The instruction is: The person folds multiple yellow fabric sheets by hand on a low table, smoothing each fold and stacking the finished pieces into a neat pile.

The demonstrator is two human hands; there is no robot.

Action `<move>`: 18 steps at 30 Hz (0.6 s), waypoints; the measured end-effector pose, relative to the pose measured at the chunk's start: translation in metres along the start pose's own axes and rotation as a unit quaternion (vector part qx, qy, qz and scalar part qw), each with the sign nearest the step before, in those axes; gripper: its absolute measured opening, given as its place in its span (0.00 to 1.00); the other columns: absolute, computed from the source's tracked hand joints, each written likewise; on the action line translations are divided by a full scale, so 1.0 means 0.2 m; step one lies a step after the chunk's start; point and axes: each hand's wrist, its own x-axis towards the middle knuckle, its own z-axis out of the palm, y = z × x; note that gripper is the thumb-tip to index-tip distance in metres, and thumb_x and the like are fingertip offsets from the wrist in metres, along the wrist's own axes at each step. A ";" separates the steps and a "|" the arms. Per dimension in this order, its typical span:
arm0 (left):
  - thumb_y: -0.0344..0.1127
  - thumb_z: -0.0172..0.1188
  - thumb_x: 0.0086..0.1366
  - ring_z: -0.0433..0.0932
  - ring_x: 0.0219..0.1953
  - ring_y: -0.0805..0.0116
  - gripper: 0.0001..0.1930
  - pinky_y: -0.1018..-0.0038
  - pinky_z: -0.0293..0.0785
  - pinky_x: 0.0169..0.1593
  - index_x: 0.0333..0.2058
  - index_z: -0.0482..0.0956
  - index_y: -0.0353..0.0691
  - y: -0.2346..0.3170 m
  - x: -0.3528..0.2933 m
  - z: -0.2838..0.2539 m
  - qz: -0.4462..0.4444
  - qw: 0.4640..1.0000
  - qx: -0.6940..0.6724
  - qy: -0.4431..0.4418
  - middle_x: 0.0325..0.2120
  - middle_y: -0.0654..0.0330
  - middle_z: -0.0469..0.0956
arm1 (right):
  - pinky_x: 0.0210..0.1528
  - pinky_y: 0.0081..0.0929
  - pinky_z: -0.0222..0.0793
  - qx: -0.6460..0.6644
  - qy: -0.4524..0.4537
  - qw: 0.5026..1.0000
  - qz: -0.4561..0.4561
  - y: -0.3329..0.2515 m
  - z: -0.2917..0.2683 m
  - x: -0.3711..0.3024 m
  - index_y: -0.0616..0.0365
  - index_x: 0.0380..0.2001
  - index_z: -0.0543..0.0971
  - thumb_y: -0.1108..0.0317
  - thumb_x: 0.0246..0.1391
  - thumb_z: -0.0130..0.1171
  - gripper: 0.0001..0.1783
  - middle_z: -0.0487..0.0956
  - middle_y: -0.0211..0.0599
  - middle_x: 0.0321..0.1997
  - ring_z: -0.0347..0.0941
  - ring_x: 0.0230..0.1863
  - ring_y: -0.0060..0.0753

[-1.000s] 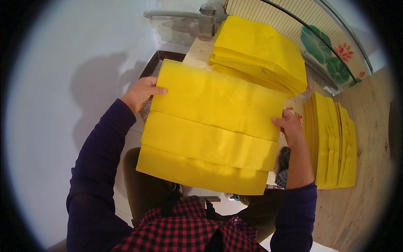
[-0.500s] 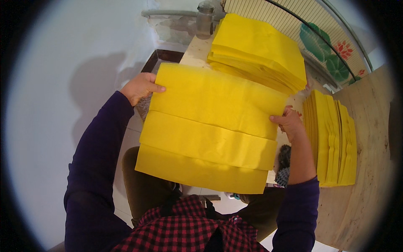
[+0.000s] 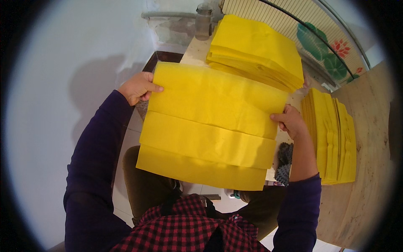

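Yellow layered sheets (image 3: pixel 210 126) hang above the lap (image 3: pixel 143 176), left hand (image 3: pixel 137 88) and right hand (image 3: pixel 291 122) each pinching a side edge, thumb on facing surface, other fingers (image 3: pixel 145 97) curled behind, partly hidden, spread indeterminable; wooden board (image 3: pixel 357 206) at right is cut off by dark lens rim (image 3: pixel 396 214).

Sheet stack (image 3: pixel 210 109): held between left hand (image 3: pixel 139 88) and right hand (image 3: pixel 290 121), one side edge gripped in each. Jar (image 3: pixel 203 22): placed beyond the left hand, to its right. Far pile (image 3: pixel 260 46): set beyond both hands, right of the jar, backed by a panel (image 3: pixel 277 17). Side pile (image 3: pixel 331 138): laid on a tabletop (image 3: pixel 369 147), right of the right hand. Textile item (image 3: pixel 284 157): located below the right hand, beside its forearm.
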 end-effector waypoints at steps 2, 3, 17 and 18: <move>0.28 0.64 0.59 0.62 0.12 0.82 0.08 0.84 0.60 0.16 0.38 0.80 0.36 0.01 -0.01 0.01 -0.009 1.000 0.004 0.016 0.27 0.64 0.79 | 0.13 0.15 0.51 0.031 -0.025 0.999 0.007 0.00 0.00 0.01 0.59 0.34 0.80 0.73 0.47 0.65 0.09 0.76 0.26 0.20 0.65 0.13 0.15; 0.28 0.64 0.59 0.65 0.14 0.81 0.07 0.83 0.62 0.18 0.37 0.80 0.36 0.03 -0.02 0.02 -0.012 1.000 0.010 0.019 0.27 0.64 0.79 | 0.13 0.14 0.53 0.026 -0.018 0.999 0.007 0.00 -0.01 0.01 0.59 0.35 0.80 0.73 0.47 0.65 0.09 0.76 0.26 0.21 0.67 0.14 0.15; 0.25 0.60 0.62 0.81 0.38 0.67 0.13 0.74 0.78 0.45 0.46 0.77 0.32 -0.02 -0.15 0.09 0.058 0.997 -0.042 0.022 0.41 0.55 0.80 | 0.34 0.20 0.78 0.119 0.047 0.990 -0.065 0.10 0.10 -0.09 0.62 0.43 0.77 0.77 0.52 0.61 0.14 0.82 0.38 0.38 0.81 0.34 0.28; 0.25 0.60 0.62 0.82 0.38 0.67 0.13 0.74 0.78 0.45 0.46 0.77 0.32 -0.03 -0.17 0.10 0.065 0.997 -0.038 0.031 0.41 0.55 0.81 | 0.35 0.21 0.78 0.113 0.056 0.989 -0.075 0.11 0.12 -0.10 0.62 0.43 0.77 0.76 0.52 0.62 0.13 0.82 0.38 0.38 0.81 0.35 0.29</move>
